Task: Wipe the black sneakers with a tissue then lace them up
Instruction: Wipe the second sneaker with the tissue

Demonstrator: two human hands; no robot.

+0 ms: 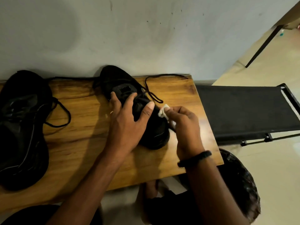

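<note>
Wiping is judged to be the step in hand. In the head view, the held sneaker [117, 79] is seen on the glossy wooden counter [84, 143], its long axis run from the wall towards the person and slanted rightward. It is clasped across its middle from above by the left grip [128, 120], fingers curved over the matte, cloth-like upper. Against the sneaker's right flank a crumpled white tissue [162, 111] is pinched tight in the right grip [183, 122]; that flank lies just left of the grip. Loose round laces [152, 93] are trailed to the sneaker's right. The second sneaker [22, 127] is set well to its left, untouched.
</note>
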